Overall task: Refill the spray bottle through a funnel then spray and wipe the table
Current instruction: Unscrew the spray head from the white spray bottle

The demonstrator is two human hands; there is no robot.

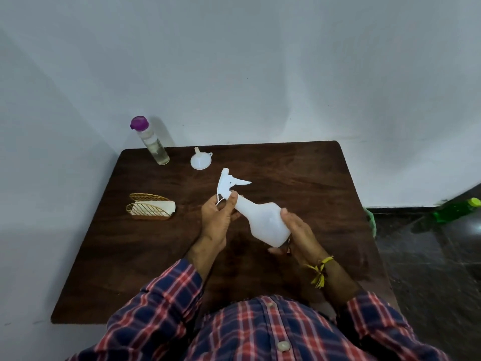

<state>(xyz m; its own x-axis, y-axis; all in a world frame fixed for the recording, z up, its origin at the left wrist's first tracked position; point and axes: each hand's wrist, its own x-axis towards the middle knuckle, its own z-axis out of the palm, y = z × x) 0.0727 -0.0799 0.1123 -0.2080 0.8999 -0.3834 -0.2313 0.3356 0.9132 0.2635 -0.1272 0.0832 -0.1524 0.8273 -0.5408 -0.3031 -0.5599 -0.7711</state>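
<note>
I hold a white spray bottle (263, 220) tilted above the dark wooden table (299, 173), its trigger head pointing up and away. My left hand (217, 217) grips the neck just under the white spray head (229, 182). My right hand (296, 231) wraps round the bottle's wide base. A small white funnel (200, 160) lies mouth-down at the back of the table. Left of the funnel stands a clear bottle with a purple cap (152, 142), partly filled with clear liquid.
A gold wire napkin holder (151, 208) with white napkins sits on the table's left side. White walls border the table at the back and left. On the dark floor to the right lies a green bottle (458, 209).
</note>
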